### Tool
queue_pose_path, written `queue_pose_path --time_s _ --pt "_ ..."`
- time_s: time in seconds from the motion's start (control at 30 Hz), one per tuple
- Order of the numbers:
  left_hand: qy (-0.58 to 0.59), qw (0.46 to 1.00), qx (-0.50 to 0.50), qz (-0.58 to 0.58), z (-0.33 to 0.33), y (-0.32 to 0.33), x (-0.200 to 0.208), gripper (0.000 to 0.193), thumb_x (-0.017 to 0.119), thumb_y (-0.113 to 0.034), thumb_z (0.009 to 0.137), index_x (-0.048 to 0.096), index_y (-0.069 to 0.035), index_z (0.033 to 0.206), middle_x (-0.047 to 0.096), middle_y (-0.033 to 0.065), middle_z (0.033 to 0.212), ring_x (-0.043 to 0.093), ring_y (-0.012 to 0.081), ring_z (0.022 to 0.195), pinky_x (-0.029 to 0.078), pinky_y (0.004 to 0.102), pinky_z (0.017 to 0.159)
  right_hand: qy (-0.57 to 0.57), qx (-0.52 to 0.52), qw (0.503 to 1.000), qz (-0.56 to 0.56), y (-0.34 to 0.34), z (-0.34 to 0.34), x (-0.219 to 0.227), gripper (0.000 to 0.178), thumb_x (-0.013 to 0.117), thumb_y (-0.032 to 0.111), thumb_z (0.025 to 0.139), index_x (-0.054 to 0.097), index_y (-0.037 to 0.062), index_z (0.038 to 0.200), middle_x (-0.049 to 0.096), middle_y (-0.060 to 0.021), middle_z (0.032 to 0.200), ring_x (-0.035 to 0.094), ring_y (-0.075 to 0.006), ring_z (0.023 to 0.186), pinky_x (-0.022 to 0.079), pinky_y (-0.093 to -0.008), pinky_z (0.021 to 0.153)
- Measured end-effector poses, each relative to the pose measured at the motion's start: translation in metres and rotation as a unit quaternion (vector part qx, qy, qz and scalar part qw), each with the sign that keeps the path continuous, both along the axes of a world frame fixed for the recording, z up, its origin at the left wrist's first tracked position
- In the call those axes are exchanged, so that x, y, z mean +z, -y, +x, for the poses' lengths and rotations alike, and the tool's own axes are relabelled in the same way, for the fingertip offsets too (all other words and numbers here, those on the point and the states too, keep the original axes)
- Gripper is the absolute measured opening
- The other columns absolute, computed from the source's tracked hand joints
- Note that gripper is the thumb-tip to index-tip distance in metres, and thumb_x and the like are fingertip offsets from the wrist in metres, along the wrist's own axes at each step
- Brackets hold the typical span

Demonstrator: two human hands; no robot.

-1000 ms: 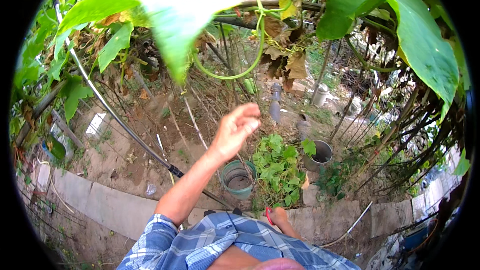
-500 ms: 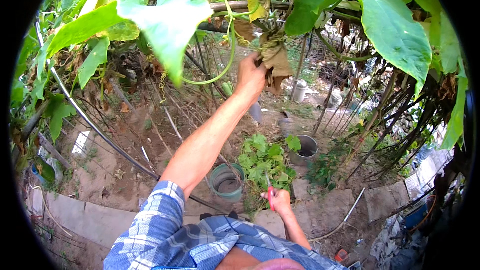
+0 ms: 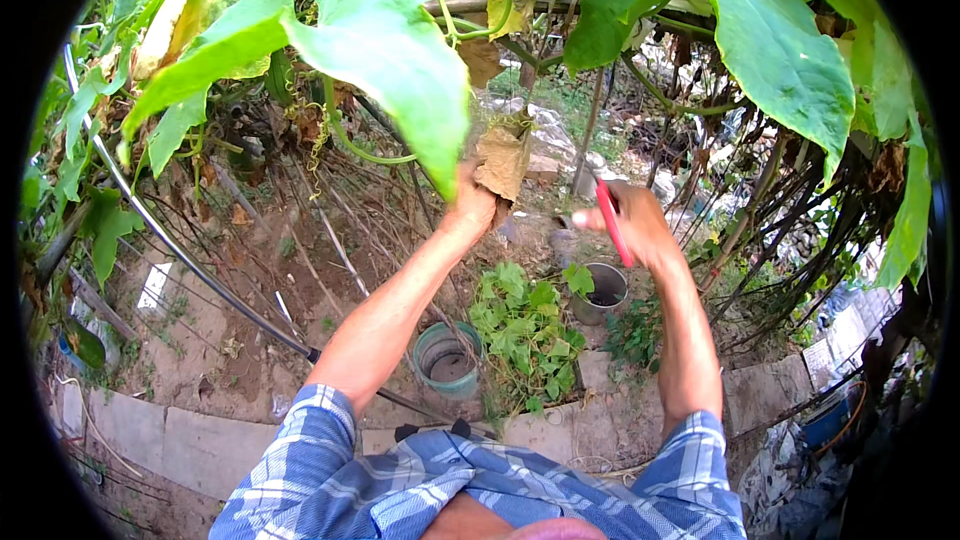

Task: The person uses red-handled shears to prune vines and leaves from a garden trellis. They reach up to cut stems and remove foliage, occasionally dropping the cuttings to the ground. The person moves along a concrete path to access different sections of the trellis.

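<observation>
My left hand [image 3: 472, 204] is closed on a crumpled brown dried leaf [image 3: 502, 162] below the vines, its fingers partly hidden behind the leaf. To its right, my raised right hand [image 3: 642, 226] grips red-handled scissors [image 3: 611, 224]; their short metal tip points up and the hand is slightly blurred. A gap separates the scissors from the dried leaf. Large green leaves [image 3: 400, 30] hang close overhead, one reaching down near my left hand.
A green bucket [image 3: 446, 360] and a grey bucket [image 3: 604, 292] stand on the soil around a leafy green plant [image 3: 525, 335]. A dark hose [image 3: 200, 265] curves down the left. Thin sticks [image 3: 765, 230] lean on the right. Paving slabs [image 3: 215, 440] cross the near ground.
My right hand has risen with the scissors from the low green plant to beside the dried leaf. My left hand has drawn the dried leaf down and slightly left.
</observation>
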State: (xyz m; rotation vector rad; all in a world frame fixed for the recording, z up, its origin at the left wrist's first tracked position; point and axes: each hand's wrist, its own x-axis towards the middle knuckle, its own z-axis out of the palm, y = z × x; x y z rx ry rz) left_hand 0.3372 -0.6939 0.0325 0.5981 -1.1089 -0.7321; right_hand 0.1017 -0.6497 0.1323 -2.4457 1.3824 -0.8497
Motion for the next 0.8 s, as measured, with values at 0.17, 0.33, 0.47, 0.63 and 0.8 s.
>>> queue_pose_path --time_s 0.17,0.33,0.47,0.63,0.8 --pt "0.059 0.997 0.044 -0.029 0.008 -0.024 0.006 0.019 0.054 -0.007 0.093 0.064 0.002 0.106 0.067 0.0042 0.092 0.061 0.0111 0.080 0.049 0.0281 0.068 -0.051 0.059 0.994 -0.078 0.024 0.042 0.045 0.057 0.077 0.052 0.067 0.063 -0.0025 0.076 0.057 -0.0127 0.062 0.051 -0.0215 0.057 0.039 -0.0398 0.055" --pt "0.040 0.999 0.017 -0.008 -0.002 -0.034 0.000 0.017 0.054 -0.011 0.093 0.063 0.002 0.096 0.063 0.0047 0.069 0.056 0.0109 0.054 0.040 0.0288 0.044 -0.128 0.048 0.986 -0.095 0.017 0.043 0.061 0.053 0.075 0.048 0.073 0.063 -0.0037 0.075 0.052 -0.0180 0.055 0.052 -0.0254 0.050 0.039 -0.0420 0.053" --pt "0.058 0.996 0.055 0.031 0.014 -0.045 -0.012 0.016 0.056 -0.012 0.092 0.064 0.001 0.087 0.060 0.0051 0.063 0.054 0.0104 0.050 0.037 0.0285 0.041 -0.103 0.025 0.974 -0.201 -0.001 0.041 0.042 0.048 0.075 0.045 0.072 0.063 -0.0017 0.075 0.056 -0.0191 0.059 0.052 -0.0349 0.052 0.039 -0.0434 0.054" --pt "0.140 0.981 0.123 0.047 0.028 -0.052 -0.014 0.019 0.054 -0.004 0.090 0.066 0.003 0.102 0.067 0.0062 0.084 0.062 0.0121 0.075 0.048 0.0302 0.065 -0.180 0.000 0.963 -0.200 -0.034 0.047 0.063 0.054 0.078 0.051 0.065 0.066 0.0001 0.075 0.061 -0.0203 0.066 0.061 -0.0386 0.064 0.045 -0.0462 0.060" --pt "0.124 0.983 0.137 0.009 0.016 -0.043 -0.018 0.019 0.056 -0.014 0.089 0.068 0.001 0.093 0.068 0.0087 0.071 0.065 0.0168 0.064 0.048 0.0353 0.057 -0.278 0.042 0.921 -0.271 -0.028 0.077 0.069 0.045 0.075 0.044 0.067 0.066 -0.0005 0.069 0.061 -0.0213 0.063 0.061 -0.0397 0.061 0.047 -0.0478 0.057"
